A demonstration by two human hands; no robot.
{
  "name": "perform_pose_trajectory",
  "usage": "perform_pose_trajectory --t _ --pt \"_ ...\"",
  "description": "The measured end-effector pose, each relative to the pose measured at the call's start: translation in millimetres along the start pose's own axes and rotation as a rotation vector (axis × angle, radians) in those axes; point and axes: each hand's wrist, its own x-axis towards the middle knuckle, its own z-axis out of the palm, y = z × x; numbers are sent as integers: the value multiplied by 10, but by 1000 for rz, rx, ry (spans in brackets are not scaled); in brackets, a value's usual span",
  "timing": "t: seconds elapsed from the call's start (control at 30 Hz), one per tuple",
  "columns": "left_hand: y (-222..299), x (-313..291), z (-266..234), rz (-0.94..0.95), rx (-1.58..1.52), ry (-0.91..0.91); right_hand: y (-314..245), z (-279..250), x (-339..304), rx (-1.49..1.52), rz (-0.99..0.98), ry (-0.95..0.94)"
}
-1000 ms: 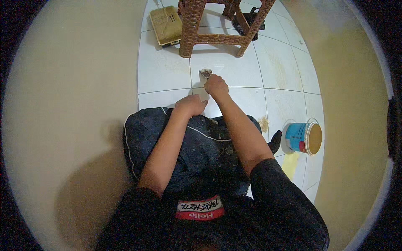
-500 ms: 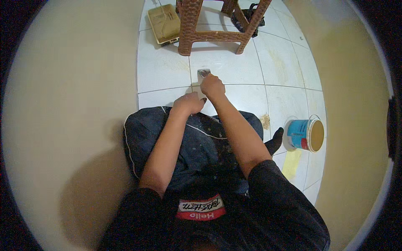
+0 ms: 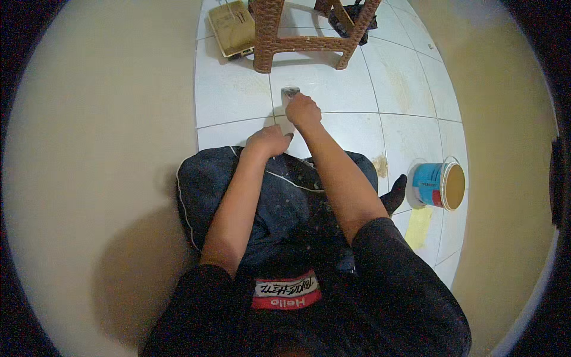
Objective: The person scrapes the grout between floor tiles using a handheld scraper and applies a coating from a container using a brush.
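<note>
The right hand [image 3: 304,112] grasps a scraper [image 3: 289,91], its blade just beyond the knuckles over the floor tile [image 3: 336,89], where a low angle and even pressure should serve best, while the left hand [image 3: 269,141], behind leftward, shows no readable grip

- Scraper [image 3: 290,91]: handle hidden inside the right hand [image 3: 303,112].
- Left hand [image 3: 269,141]: most fingers concealed beneath; whether they hold anything cannot be told.
- Brown stool [image 3: 309,44]: seat cut off by the upper edge.
- Black bag [image 3: 340,27]: partly behind the stool's leg.
</note>
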Motion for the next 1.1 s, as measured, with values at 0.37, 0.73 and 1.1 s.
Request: perform_pose_trajectory --t 0.37,0.73,1.1 --pt "59 -46 -15 -41 23 11 96 -47 70 -76 -59 61" --pt "143 -66 -47 -78 44 17 126 52 -40 -174 -59 70" --pt "93 -3 -74 -20 -25 5 550 -9 357 -165 -206 61"
